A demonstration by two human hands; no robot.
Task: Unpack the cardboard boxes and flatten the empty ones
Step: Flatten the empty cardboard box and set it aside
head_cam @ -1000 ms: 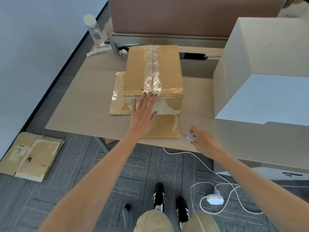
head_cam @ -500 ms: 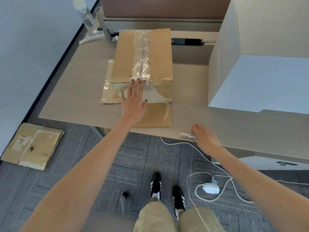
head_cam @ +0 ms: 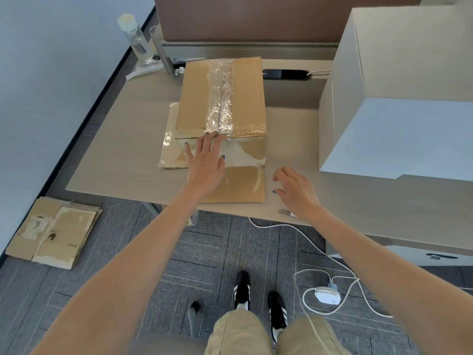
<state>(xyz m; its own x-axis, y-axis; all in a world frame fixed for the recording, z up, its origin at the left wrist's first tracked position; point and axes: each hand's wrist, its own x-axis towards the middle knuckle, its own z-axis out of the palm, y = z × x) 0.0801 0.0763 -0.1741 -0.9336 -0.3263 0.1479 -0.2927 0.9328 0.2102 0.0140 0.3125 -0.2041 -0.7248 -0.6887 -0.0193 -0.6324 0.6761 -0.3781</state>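
Note:
A taped brown cardboard box (head_cam: 243, 98) stands on the desk (head_cam: 122, 139), with clear tape along its top seam. It rests on flattened cardboard (head_cam: 171, 147) that sticks out at its left and front. My left hand (head_cam: 206, 165) lies flat against the box's near face, fingers straight, fingertips at the top edge. My right hand (head_cam: 294, 189) hovers over the desk just right of the box, fingers loosely spread, holding nothing. A small cutter-like tool (head_cam: 285, 212) lies on the desk edge under my right wrist.
A large white box (head_cam: 399, 98) fills the desk's right side. A clear bottle (head_cam: 135, 39) and a metal post (head_cam: 161, 52) stand at the back left. Flattened cardboard pieces (head_cam: 53, 231) lie on the floor at left. A white cable and adapter (head_cam: 327, 295) trail on the floor.
My right hand has let go of the small tool at the desk edge and moved up toward the box. My left hand stays on the box's front face.

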